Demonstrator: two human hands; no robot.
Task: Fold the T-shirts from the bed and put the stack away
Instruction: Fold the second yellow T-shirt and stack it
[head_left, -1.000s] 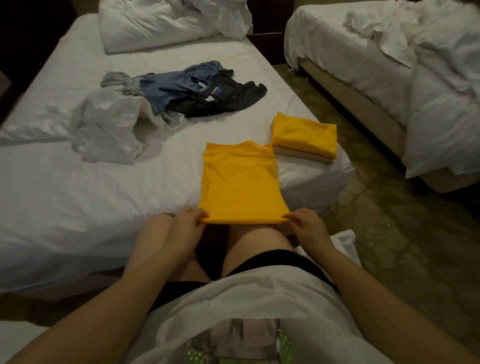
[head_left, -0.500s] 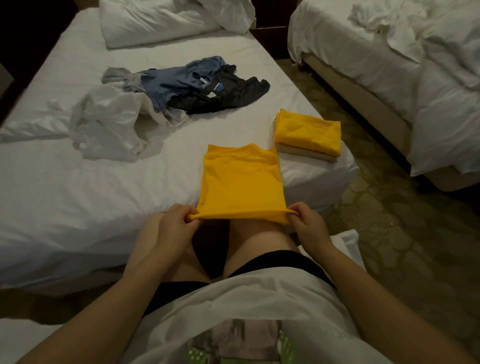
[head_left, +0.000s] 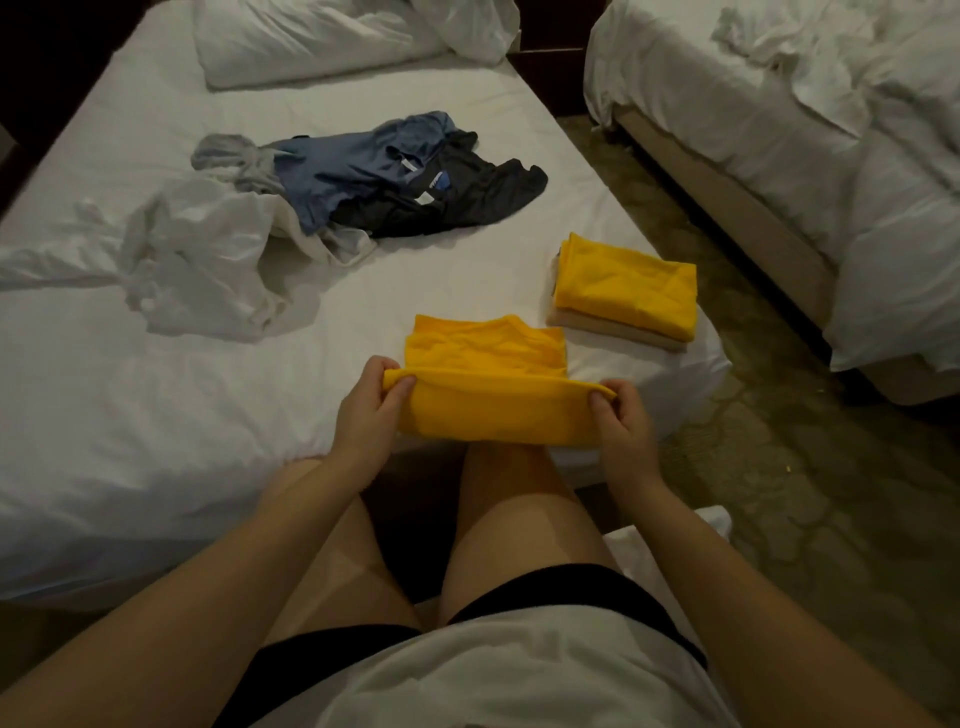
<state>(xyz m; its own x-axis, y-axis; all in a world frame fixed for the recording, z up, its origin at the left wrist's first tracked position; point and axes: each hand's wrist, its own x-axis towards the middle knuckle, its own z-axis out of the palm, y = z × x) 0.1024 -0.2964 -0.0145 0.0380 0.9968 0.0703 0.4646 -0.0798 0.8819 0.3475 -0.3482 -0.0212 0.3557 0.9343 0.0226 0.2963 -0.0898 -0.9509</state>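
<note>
A yellow T-shirt (head_left: 488, 400) lies at the near edge of the white bed (head_left: 156, 415), partly folded. My left hand (head_left: 371, 410) pinches its near left corner and my right hand (head_left: 621, 415) pinches its near right corner, with the near hem lifted and curled over toward the far end. To the right sits a folded stack (head_left: 626, 291), a yellow shirt on top of a beige one. Further back lie unfolded shirts: a blue one (head_left: 358, 161), a black one (head_left: 457, 202), a grey one (head_left: 234, 156) and a white one (head_left: 202, 260).
A crumpled pillow and duvet (head_left: 337, 36) lie at the head of the bed. A second bed (head_left: 831, 130) with rumpled white bedding stands to the right across a patterned carpet aisle (head_left: 779, 467). My knees press against the bed edge.
Both hands have lifted the yellow shirt's near hem off the bed edge and carried it forward over the shirt, folding it toward the collar end.
</note>
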